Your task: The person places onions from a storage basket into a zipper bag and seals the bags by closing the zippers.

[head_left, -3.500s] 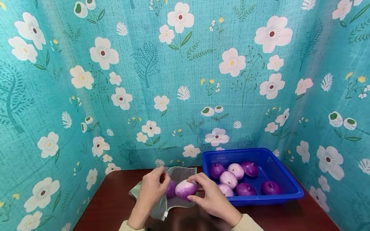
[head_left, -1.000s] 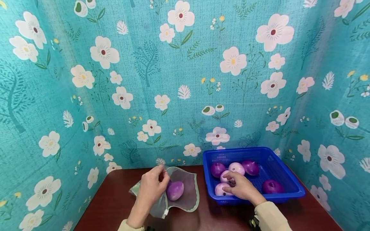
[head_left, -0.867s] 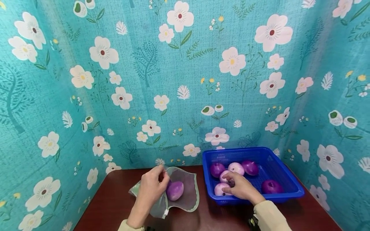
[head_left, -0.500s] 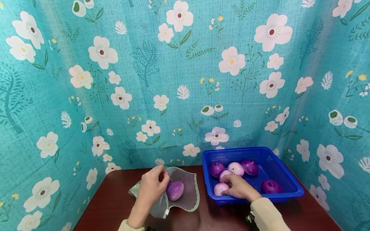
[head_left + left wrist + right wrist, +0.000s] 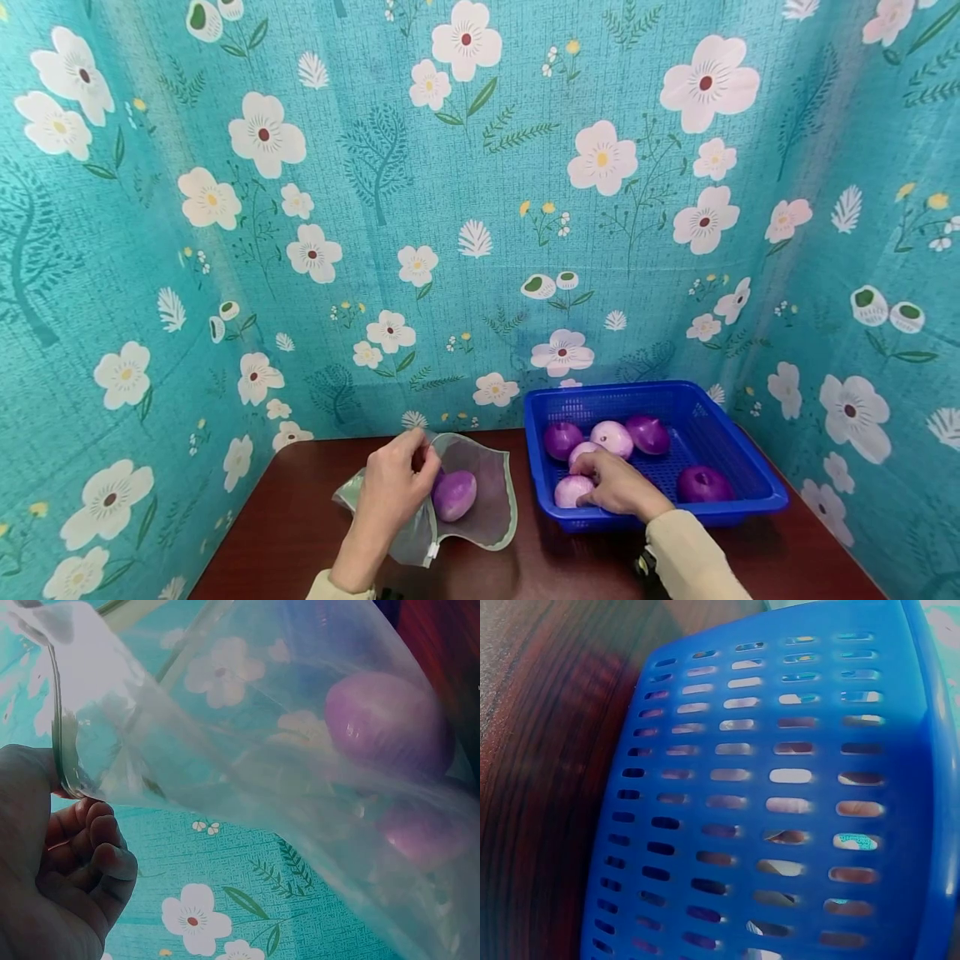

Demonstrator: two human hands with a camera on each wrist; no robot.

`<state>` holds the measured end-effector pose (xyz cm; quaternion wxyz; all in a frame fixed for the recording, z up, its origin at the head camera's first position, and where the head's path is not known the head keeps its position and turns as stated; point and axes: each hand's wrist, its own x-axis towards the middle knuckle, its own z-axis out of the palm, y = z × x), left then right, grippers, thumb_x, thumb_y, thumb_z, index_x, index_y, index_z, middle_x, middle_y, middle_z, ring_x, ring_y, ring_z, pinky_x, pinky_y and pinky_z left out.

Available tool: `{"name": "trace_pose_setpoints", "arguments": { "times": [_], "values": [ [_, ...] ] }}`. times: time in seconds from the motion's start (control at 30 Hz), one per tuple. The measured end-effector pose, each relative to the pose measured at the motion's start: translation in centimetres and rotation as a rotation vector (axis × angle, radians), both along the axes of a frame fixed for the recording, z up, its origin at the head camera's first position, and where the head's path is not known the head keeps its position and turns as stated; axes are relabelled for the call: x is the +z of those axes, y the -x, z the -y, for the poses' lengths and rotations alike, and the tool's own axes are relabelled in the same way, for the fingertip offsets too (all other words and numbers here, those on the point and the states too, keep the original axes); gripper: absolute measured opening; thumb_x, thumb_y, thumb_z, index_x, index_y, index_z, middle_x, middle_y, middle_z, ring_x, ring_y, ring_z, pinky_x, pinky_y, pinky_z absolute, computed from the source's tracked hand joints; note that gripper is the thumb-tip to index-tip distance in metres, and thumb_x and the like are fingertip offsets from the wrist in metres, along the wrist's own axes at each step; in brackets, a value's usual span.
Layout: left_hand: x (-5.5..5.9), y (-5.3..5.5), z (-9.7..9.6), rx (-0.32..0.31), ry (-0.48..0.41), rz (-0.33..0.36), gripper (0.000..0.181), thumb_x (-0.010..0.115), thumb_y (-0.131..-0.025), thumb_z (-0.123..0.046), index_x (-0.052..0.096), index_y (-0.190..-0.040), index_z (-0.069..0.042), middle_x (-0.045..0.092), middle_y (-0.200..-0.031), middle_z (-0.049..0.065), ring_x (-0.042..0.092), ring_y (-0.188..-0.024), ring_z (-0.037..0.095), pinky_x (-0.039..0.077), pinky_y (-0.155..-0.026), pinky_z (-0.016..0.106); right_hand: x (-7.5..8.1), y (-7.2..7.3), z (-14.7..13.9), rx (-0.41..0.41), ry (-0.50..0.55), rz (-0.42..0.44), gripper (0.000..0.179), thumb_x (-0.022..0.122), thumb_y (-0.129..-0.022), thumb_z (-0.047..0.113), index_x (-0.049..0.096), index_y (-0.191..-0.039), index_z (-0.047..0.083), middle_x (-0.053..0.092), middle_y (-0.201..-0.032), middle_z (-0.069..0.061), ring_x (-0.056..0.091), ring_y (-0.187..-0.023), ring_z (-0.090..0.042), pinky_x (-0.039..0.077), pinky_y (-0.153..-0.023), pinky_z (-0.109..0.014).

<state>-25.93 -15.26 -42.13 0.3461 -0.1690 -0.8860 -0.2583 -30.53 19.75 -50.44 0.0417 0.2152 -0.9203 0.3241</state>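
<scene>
Holding, left side: the left hand (image 5: 396, 479) pinches the edge of a translucent plastic zip bag with pale green trim (image 5: 491, 483) between thumb and forefinger; the remaining fingers are curled.
Reaching, right side: the right hand (image 5: 621, 483) is inside a blue, rectangular, slotted plastic basket (image 5: 753, 509), fingers bent down at a round, pale pink onion (image 5: 582, 452), thumb beside a round, pinkish-white onion (image 5: 572, 492) near the front wall. Cannot tell whether either is grasped; the right wrist view shows mainly the slotted wall.
Bag position: on a dark red-brown wooden table (image 5: 300, 500), left of the basket and apart from it; a small white slider (image 5: 432, 551) sits at the near edge.
Bag contents: two round purple onions (image 5: 386, 720), visible through the film.
Basket contents, remainder: a round whitish onion (image 5: 611, 438) beyond the fingers, a glossy purple onion (image 5: 562, 441) at back left, a pointed purple onion (image 5: 648, 435) at the rear, and a dark purple onion (image 5: 704, 484) apart at right.
Sleeves: cream cloth sleeves (image 5: 693, 557) on both arms.
Backdrop: teal fabric with white flowers (image 5: 450, 192).
</scene>
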Motion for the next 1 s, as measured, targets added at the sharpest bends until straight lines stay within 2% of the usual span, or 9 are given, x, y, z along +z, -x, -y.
{"name": "trace_pose_setpoints", "arguments": {
  "times": [0.33,0.47,0.67,0.87,1.0],
  "values": [
    [0.04,0.01,0.15,-0.001,0.005,-0.029,0.032,0.070,-0.085,-0.007,0.047,-0.070,-0.023,0.040,-0.064,-0.016,0.037,-0.056,-0.001,0.034,-0.051,0.017,0.01,-0.33,0.30,-0.115,-0.046,-0.054,0.034,0.093,-0.069,0.018,0.071,-0.096,0.016,0.071,-0.094,0.006,0.068,-0.092,-0.017,0.054,-0.084,-0.042],
    [-0.01,-0.08,0.20,0.003,-0.001,-0.016,0.031,0.071,-0.086,-0.008,0.048,-0.071,-0.023,0.040,-0.065,-0.016,0.037,-0.056,0.000,0.034,-0.051,0.017,0.02,-0.44,0.31,-0.108,-0.049,-0.089,0.035,0.093,-0.070,0.018,0.071,-0.097,0.016,0.070,-0.093,0.006,0.067,-0.092,-0.016,0.054,-0.084,-0.042],
    [-0.08,-0.31,0.21,0.004,-0.013,-0.003,0.031,0.071,-0.086,-0.008,0.048,-0.071,-0.024,0.040,-0.065,-0.016,0.037,-0.056,-0.001,0.034,-0.051,0.018,-0.15,-0.49,0.06,-0.067,-0.022,-0.138,0.036,0.092,-0.070,0.018,0.070,-0.099,0.014,0.068,-0.092,0.007,0.063,-0.088,-0.013,0.052,-0.080,-0.035],
    [-0.04,-0.32,0.09,-0.003,-0.017,-0.008,0.032,0.071,-0.085,-0.007,0.048,-0.070,-0.025,0.041,-0.065,-0.017,0.037,-0.056,-0.001,0.034,-0.051,0.017,-0.04,-0.51,0.02,-0.091,0.004,-0.151,0.037,0.091,-0.071,0.014,0.069,-0.100,0.016,0.066,-0.093,0.006,0.062,-0.087,-0.013,0.051,-0.078,-0.032],
    [-0.02,-0.32,0.04,-0.006,-0.020,-0.004,0.033,0.071,-0.086,-0.008,0.048,-0.070,-0.025,0.041,-0.065,-0.017,0.037,-0.056,-0.001,0.034,-0.051,0.018,0.29,-0.65,0.07,-0.116,0.030,-0.126,0.036,0.090,-0.073,0.012,0.069,-0.102,0.017,0.069,-0.098,0.003,0.067,-0.091,-0.017,0.053,-0.081,-0.038]
  ]
}}
